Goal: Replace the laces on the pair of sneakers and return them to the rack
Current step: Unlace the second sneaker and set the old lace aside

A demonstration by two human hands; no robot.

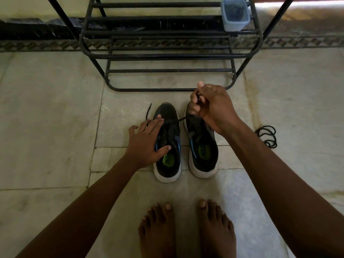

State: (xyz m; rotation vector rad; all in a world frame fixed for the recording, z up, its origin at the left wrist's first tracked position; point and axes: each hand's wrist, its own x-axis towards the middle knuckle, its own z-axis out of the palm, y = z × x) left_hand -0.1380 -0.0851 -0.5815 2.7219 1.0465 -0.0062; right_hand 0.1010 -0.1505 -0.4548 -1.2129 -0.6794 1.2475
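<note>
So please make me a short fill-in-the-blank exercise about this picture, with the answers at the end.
1. The left hand rests flat on the left ____.
2. The right hand pinches a black ____ that runs from the left sneaker.
3. A loose coiled lace lies on the floor, to the ____ of the right sneaker.
4. A blue container sits on the ____.

Answers: sneaker; lace; right; rack

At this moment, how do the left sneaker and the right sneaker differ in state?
The left sneaker has a black lace running across its eyelets, one end lying loose beside it; the right sneaker shows no lace across its open tongue. The left hand presses flat on the left sneaker, while the right hand, gripping the lace, hangs over the right sneaker's toe. Both are black with white soles, toes towards the rack.
</note>
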